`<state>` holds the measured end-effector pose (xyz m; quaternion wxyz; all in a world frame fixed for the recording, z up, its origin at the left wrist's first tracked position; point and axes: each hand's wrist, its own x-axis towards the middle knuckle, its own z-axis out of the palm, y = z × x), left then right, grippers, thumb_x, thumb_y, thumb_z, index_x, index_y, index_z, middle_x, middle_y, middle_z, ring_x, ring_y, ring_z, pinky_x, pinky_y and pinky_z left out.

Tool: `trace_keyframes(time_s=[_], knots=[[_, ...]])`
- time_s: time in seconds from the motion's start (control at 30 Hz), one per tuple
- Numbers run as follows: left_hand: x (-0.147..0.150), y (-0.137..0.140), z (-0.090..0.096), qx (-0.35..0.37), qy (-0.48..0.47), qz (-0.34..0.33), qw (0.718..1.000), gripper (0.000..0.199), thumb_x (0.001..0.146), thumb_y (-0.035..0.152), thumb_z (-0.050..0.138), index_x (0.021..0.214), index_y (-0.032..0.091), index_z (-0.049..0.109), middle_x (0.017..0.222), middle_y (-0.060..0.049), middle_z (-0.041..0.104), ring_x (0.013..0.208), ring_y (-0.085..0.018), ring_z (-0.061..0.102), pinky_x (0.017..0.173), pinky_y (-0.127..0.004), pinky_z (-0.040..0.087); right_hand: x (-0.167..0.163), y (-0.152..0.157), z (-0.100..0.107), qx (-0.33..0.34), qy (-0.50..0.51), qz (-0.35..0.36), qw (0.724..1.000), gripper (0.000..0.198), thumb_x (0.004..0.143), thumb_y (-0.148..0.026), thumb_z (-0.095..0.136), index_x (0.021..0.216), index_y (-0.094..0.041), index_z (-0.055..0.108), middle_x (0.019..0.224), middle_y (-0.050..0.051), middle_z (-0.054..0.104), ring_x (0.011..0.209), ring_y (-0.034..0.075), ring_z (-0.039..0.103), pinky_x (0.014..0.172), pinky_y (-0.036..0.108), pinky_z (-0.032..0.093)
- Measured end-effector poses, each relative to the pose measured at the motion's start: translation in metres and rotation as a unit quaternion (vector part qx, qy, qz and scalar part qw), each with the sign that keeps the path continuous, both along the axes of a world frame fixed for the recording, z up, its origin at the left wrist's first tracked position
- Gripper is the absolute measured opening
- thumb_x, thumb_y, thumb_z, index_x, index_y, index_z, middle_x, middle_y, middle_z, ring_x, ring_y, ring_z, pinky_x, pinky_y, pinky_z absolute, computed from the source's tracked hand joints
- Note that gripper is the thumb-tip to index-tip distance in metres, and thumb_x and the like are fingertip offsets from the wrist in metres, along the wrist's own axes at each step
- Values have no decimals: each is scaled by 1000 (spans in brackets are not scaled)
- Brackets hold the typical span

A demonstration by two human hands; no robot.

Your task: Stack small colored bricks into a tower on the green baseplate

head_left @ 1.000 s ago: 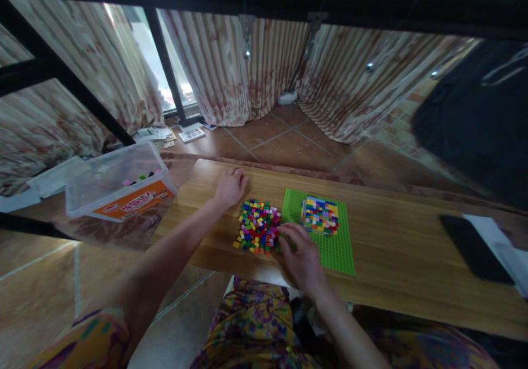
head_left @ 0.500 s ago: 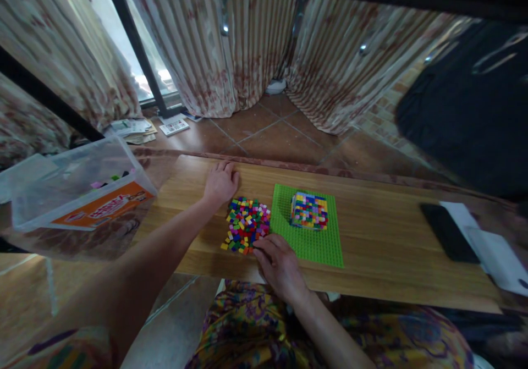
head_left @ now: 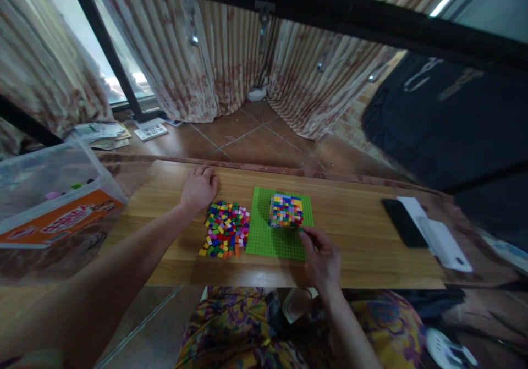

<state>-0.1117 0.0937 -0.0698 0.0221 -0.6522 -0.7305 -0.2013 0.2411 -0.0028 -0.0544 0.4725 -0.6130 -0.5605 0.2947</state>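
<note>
My left hand (head_left: 198,188) lies palm down on the wooden table, fingers stretched out, just behind a loose pile of small colourful toy bricks (head_left: 227,229). To the right of the pile is a green studded baseplate (head_left: 259,240). On it stands a block built of many-coloured bricks (head_left: 286,210). My right hand (head_left: 324,258) is over the baseplate's near right part, thumb and finger pinched at the block's front right corner. A small brick, seemingly dark green, shows at the fingertips; whether it touches the block I cannot tell.
A clear plastic bin (head_left: 105,179) with an orange label stands left of the table (head_left: 355,237). At the table's right end lie a black phone-like slab (head_left: 404,223) and white items (head_left: 447,245). Curtains and papers (head_left: 101,135) are beyond the table.
My right hand has moved from the near edge of the brick pile rightward to the built block's front corner. My left hand stays on the table. The whole view has shifted.
</note>
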Motion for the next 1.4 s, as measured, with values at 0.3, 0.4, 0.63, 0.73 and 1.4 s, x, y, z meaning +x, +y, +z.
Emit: trace_keyframes(time_s=[0.3, 0.4, 0.63, 0.73, 1.4], knots=[[1, -1, 2, -4, -13, 5, 1000, 39, 94, 30, 44, 121, 12, 66, 134, -19, 65, 127, -36, 57, 113, -52, 42, -1, 30, 2, 33, -24, 25, 999, 26, 81, -48, 73, 86, -24, 82, 103, 8, 66, 96, 20, 63, 79, 35, 54], [1, -1, 2, -3, -10, 5, 1000, 38, 94, 29, 44, 120, 13, 66, 134, -19, 66, 126, -36, 57, 113, -52, 43, 0, 34, -3, 32, -15, 31, 999, 25, 79, -48, 75, 86, -25, 82, 105, 8, 64, 101, 21, 62, 84, 37, 53], [1, -1, 2, 4, -12, 1, 1000, 36, 93, 30, 45, 119, 15, 66, 132, -19, 67, 126, -36, 58, 111, -53, 44, -4, 39, -12, -4, 99, 17, 995, 29, 69, -47, 83, 81, -21, 77, 97, 6, 67, 92, 20, 64, 76, 34, 52], [1, -1, 1, 1, -5, 3, 1000, 36, 93, 30, 45, 119, 15, 66, 131, -18, 67, 125, -36, 58, 110, -53, 44, -6, 40, -14, -30, 140, 10, 990, 33, 64, -46, 86, 80, -19, 74, 90, 3, 68, 83, 17, 63, 75, 33, 52], [2, -1, 4, -11, -3, 7, 1000, 35, 94, 29, 45, 118, 14, 66, 133, -19, 66, 127, -35, 57, 113, -51, 43, -14, 40, -10, -44, 207, -19, 977, 42, 63, -51, 86, 86, -19, 71, 79, 2, 72, 72, 15, 62, 70, 31, 51]])
